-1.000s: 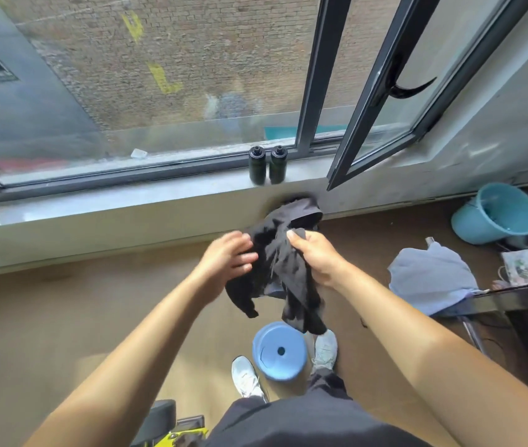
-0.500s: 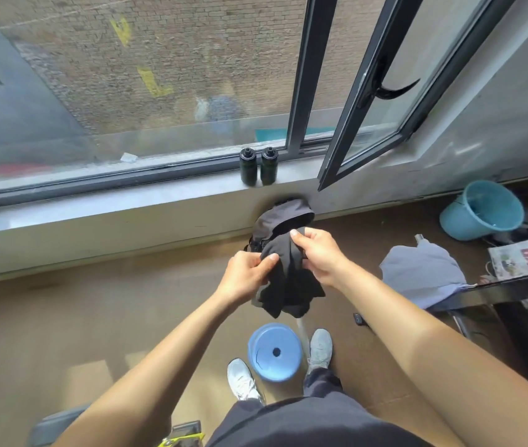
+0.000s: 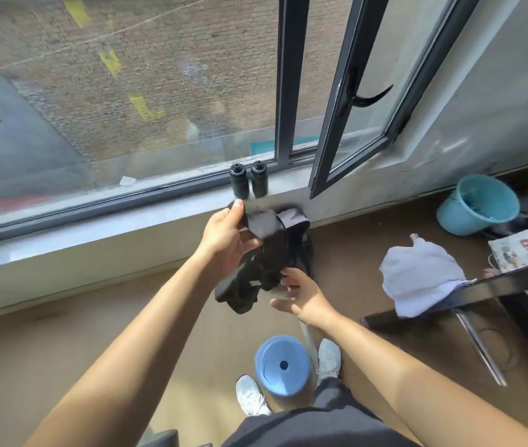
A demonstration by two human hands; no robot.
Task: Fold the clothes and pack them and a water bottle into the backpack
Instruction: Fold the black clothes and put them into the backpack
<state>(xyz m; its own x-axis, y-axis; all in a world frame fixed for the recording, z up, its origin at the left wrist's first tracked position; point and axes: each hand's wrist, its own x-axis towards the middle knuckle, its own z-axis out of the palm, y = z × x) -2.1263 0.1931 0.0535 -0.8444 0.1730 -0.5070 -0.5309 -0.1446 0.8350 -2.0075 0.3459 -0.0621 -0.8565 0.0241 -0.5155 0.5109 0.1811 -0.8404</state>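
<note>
Beside the backpack (image 3: pixel 293 219) under the sill, left grip (image 3: pixel 224 240) holds a black garment (image 3: pixel 256 279).

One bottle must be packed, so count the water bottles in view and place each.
2. Both stand upright, side by side on the windowsill: the left bottle and the right bottle. More could be hidden behind the black garment.

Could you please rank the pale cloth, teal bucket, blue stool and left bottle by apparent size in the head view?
1. Pale cloth
2. Teal bucket
3. Blue stool
4. Left bottle
The stool sits nearer the camera than the bucket, so their true sizes may differ from this order.
</note>
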